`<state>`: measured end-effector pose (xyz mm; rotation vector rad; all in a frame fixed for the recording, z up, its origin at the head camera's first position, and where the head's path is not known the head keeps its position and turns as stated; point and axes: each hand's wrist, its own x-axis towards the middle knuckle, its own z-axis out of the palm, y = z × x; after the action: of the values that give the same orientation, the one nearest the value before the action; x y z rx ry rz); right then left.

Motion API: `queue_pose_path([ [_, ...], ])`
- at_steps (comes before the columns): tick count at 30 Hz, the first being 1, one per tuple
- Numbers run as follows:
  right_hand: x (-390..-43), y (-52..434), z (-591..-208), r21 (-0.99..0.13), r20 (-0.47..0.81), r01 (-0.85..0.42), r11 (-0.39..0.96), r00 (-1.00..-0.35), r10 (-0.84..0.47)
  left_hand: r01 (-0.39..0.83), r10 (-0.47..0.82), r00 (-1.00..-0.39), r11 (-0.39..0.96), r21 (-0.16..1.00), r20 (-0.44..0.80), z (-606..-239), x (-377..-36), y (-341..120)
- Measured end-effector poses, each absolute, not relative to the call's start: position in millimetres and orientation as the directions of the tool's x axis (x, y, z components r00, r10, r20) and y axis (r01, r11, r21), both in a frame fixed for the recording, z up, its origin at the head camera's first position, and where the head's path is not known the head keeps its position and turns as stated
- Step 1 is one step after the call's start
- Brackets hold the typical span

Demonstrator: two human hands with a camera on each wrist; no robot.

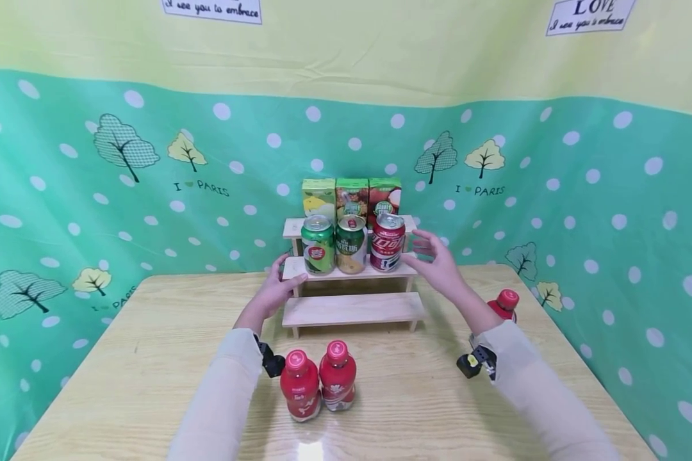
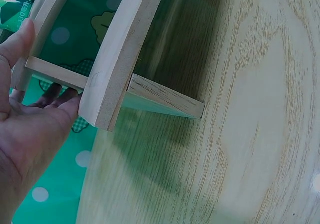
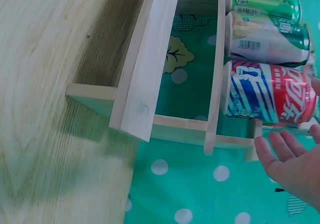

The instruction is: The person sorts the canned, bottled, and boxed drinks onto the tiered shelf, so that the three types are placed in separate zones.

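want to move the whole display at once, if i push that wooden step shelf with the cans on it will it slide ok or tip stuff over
The wooden step shelf looks stiff, so it would probably slide as one piece on the smooth table. Its thin legs may catch and jerk. The tall cans stand loose near the step's edge, so a sudden shove could topple them.

Bright even light, soft shadows, fisheye-bent edges — wrist views slightly blurred
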<state>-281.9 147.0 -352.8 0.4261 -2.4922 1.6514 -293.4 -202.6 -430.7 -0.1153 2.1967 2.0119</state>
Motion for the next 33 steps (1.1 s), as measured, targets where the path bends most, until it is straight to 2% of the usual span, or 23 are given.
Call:
queue_pose_path([
  [16, -247, 185, -325, -0.799, 0.319, -0.389, 0.458, -0.92, -0.225, -0.159, 0.062, -0.984, 0.106, 0.982, -0.166, -428, -291, -200],
  [33, -231, 246, -332, -0.715, 0.301, -0.338, 0.611, -0.939, -0.167, -0.161, 0.062, -0.984, 0.121, 0.979, -0.17, -427, -290, -201],
])
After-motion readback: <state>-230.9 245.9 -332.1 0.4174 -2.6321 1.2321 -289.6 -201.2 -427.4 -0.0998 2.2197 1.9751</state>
